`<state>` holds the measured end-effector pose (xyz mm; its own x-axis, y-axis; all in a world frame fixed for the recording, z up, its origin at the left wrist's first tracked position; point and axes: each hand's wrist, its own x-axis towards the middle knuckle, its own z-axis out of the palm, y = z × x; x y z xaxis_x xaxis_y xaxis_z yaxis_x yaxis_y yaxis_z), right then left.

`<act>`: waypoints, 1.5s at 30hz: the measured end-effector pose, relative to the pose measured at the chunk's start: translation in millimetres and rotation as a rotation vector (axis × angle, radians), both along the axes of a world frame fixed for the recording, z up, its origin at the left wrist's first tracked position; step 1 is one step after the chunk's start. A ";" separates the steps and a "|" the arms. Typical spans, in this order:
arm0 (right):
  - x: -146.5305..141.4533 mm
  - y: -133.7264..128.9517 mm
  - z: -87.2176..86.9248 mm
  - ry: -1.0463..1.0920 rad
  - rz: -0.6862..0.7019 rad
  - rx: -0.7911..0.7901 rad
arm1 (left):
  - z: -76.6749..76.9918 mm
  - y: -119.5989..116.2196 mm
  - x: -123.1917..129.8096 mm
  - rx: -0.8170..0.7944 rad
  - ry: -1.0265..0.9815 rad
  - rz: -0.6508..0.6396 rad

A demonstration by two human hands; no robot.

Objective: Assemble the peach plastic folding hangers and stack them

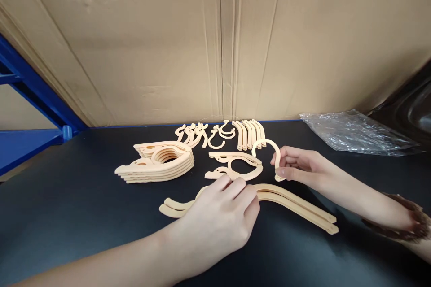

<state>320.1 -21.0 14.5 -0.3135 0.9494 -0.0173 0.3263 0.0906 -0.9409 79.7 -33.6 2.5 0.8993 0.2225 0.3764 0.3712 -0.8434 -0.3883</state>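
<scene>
My right hand (pixel 298 166) pinches a beige plastic hanger hook (pixel 275 150) near its lower end, the curve standing upward. My left hand (pixel 225 210) is closed over the middle of two long, curved beige hanger pieces (pixel 296 202) lying side by side. Its fingertips and the covered middle of those pieces are hidden. Just beyond my left knuckles lies a folded beige hanger body (pixel 245 175) with a rounded opening. To its left sits a stack of similar folded bodies (pixel 158 168).
Along the back of the black tabletop (pixel 84 215) lie small hooked pieces (pixel 191 133), loose hooks (pixel 215 139) and several curved strips (pixel 249 134). A clear plastic bag (pixel 353 132) rests at the right. Cardboard (pixel 151 45) walls the back; a blue frame (pixel 37 83) stands left.
</scene>
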 end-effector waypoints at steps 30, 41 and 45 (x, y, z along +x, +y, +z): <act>-12.3 -11.4 4.3 -0.027 0.031 0.031 | -0.7 -17.7 -7.2 -0.277 -0.067 0.069; -14.3 -17.6 6.3 -0.016 0.106 0.063 | -5.1 -36.5 -4.3 -0.371 -0.062 0.022; -13.7 -18.0 8.1 -0.024 0.117 0.050 | -7.2 -43.6 -10.4 -0.410 -0.055 0.088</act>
<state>306.4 -39.0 22.6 -0.4226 0.9061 0.0202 0.3330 0.1759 -0.9264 69.3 -77.1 -4.8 0.8515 0.4386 0.2874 0.4594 -0.8882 -0.0053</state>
